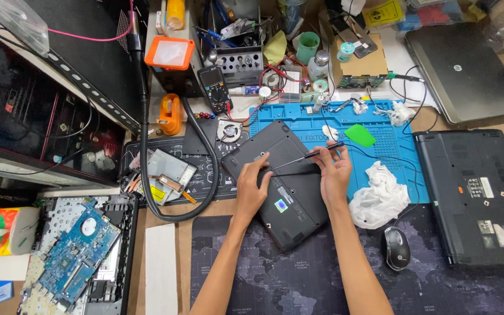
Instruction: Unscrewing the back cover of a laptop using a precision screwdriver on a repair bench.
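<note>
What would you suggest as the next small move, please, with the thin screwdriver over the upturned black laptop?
Probably press the tip down and turn it. The right hand holds the thin dark-handled screwdriver with its tip at the upturned black laptop base, which the left hand lies flat on.

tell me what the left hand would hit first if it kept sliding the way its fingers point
Probably the screwdriver tip, just ahead of the left hand on the black laptop base; depth is hard to judge.
</note>
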